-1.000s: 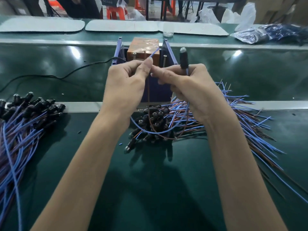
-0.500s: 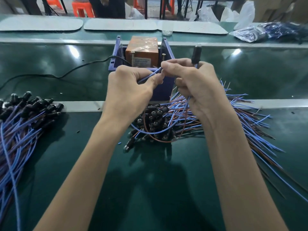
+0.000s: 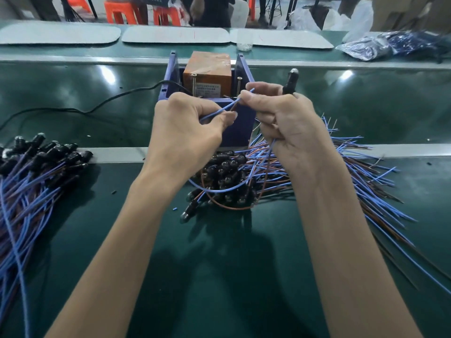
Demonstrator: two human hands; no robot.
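Left hand [image 3: 185,132] pinches blue wire [image 3: 219,111] near tip. Right hand [image 3: 288,123] pinches same wire higher up, with black plug [image 3: 289,80] tucked in same grip. All held over surface [image 3: 219,264], in front of blue jig [image 3: 240,132]. Guessing left pile [image 3: 36,172] is done and heap [image 3: 227,176] under hands is waiting, so roughly halfway.

One wide-angle view, worn on the head, faces forward and down across the green bench [image 3: 219,276]. The left hand [image 3: 185,135] and right hand [image 3: 290,125] sit close, upper centre of frame.
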